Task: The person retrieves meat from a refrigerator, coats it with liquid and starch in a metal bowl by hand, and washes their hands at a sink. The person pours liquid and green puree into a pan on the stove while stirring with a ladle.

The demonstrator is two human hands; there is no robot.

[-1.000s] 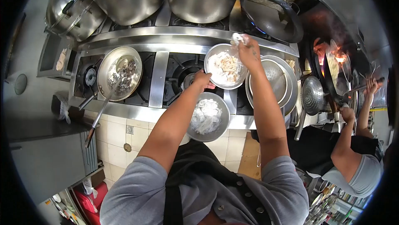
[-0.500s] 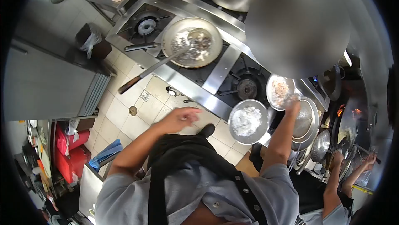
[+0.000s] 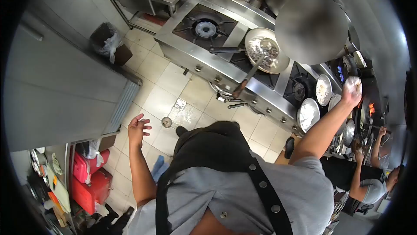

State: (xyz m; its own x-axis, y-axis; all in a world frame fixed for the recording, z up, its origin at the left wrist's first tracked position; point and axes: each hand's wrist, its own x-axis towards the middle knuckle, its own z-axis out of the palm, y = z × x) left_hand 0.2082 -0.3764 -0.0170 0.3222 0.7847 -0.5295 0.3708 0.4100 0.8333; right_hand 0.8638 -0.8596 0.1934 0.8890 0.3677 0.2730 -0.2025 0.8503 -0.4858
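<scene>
Left hand [image 3: 139, 131]: empty, fingers parted, above floor tiles. Right hand [image 3: 352, 91]: whitened, raised; grip and contents cannot be told. Left of right hand: bowl of pale pieces [image 3: 321, 102]; bowl of white powder [image 3: 299, 118], nearer the body. Between hands, farther out: pan [image 3: 284, 63]; ladle [image 3: 254, 72] inside, handle overhanging the stove's front [image 3: 243, 88]. Below left hand: red containers [image 3: 91, 187].

There on the stainless-steel gas range [image 3: 236, 36] sits a round, pale metal frying pan [image 3: 281, 64], a long wooden-handled ladle [image 3: 250, 75] resting in it, while a brown bin [image 3: 122, 56] lined with clear plastic stands by the big grey metal cabinet [image 3: 65, 87], and bright red plastic tubs [image 3: 90, 189] show at lower left!
</scene>
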